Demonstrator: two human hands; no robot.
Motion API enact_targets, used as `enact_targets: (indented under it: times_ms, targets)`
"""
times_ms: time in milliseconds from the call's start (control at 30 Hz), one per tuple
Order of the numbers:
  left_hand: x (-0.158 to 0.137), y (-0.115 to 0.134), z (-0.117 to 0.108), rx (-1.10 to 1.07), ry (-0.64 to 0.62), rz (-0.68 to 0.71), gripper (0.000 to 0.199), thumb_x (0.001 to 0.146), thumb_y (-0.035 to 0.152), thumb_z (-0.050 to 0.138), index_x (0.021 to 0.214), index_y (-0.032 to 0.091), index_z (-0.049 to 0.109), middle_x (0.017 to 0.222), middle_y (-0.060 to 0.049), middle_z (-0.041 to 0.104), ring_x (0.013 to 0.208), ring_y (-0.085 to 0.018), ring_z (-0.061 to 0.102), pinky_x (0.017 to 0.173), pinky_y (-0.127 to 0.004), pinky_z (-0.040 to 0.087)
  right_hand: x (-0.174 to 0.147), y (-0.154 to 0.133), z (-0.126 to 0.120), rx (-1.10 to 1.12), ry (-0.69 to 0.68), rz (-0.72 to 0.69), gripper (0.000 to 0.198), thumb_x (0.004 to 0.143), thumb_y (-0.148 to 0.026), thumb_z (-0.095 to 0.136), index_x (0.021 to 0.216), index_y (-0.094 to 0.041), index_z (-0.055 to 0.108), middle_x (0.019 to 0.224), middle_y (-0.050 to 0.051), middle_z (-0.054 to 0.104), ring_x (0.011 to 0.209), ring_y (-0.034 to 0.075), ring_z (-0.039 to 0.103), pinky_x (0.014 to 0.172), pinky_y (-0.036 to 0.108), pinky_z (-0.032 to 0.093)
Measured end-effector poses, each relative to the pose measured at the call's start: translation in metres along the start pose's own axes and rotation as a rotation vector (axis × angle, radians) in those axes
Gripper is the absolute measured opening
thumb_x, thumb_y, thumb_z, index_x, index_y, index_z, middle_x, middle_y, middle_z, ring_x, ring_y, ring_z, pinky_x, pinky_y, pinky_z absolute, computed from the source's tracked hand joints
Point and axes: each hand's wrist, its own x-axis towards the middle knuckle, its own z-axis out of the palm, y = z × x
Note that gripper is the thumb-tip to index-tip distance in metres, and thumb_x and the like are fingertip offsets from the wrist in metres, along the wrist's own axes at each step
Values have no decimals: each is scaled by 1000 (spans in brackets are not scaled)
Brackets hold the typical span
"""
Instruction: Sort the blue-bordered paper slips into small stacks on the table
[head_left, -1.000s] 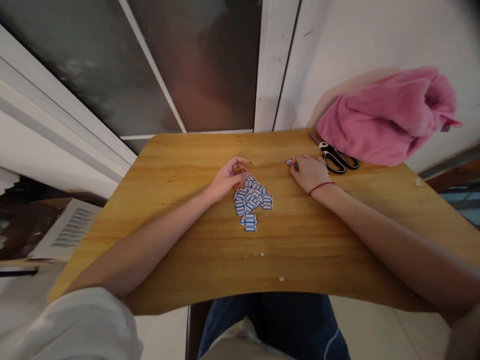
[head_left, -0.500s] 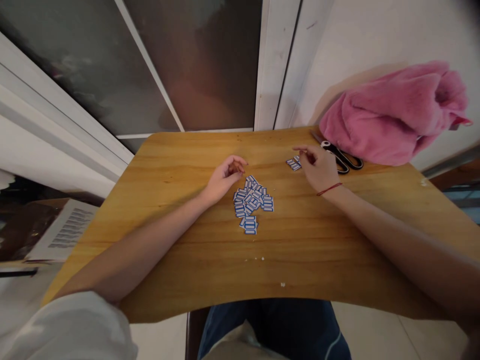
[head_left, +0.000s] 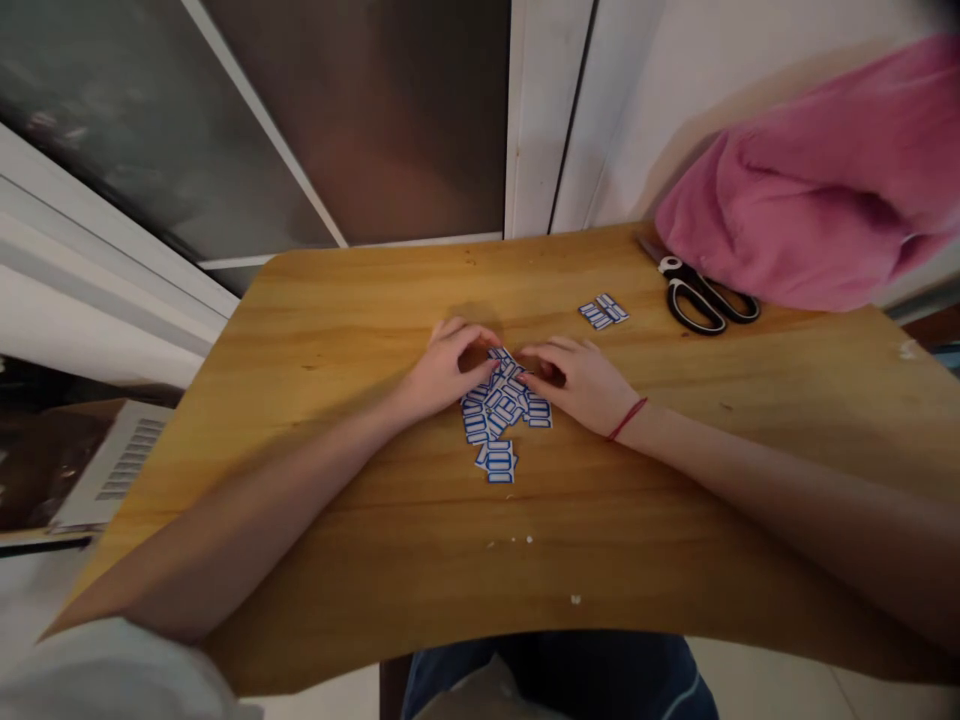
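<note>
Left hand [head_left: 441, 374] and right hand [head_left: 589, 386] are framing the card pile's [head_left: 501, 408] far end, whether clamped cannot tell; cardboard box [head_left: 112, 465] sitting left, contents unclear.

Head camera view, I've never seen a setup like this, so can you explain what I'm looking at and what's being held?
There's no machine here: these are a person's bare left hand and right hand, seen from a camera worn on their head, looking forward and down. On the wooden table lies a pile of blue-and-white pieces, with a smaller group farther back. Scissors and something pink and fluffy sit toward the right. Both hands' fingertips are at the pile's far end; whether either grips a piece is too small to tell.
</note>
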Motion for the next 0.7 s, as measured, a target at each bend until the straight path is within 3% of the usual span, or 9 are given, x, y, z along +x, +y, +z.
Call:
enact_targets:
  times_ms: [200, 367, 500, 700]
  targets:
    - [-1, 2, 4, 93, -89, 57, 31, 78, 34, 68, 105, 22, 61, 106, -6, 51, 106, -24, 44, 96, -40, 37, 3, 3, 0, 75, -2, 10, 22, 84, -33, 64, 100, -19, 70, 72, 0, 56, 67, 14, 49, 67, 28, 33]
    - [-2, 1, 0, -7, -65, 27, 18, 87, 28, 56, 104, 22, 59, 100, -5, 55, 102, -22, 48, 95, -39, 39, 3, 4, -3, 164, -14, 48, 16, 80, -29, 69, 92, -19, 71, 69, -1, 55, 61, 11, 46, 64, 27, 33]
    - [-3, -3, -5, -55, -34, -39, 15, 86, 21, 55, 101, 21, 59, 99, -4, 55, 100, -20, 50, 92, -36, 41, 1, 4, -7, 184, -20, 53, 14, 80, -29, 68, 90, -20, 70, 69, -2, 55, 60, 11, 44, 62, 27, 33]
    - [-2, -8, -16, 10, -166, 22, 24, 83, 32, 63, 105, 23, 59, 105, -4, 53, 103, -20, 49, 92, -35, 41, -2, 3, -9, 223, -18, 87, 10, 78, -26, 69, 85, -20, 68, 67, -3, 53, 58, 10, 43, 61, 26, 34]
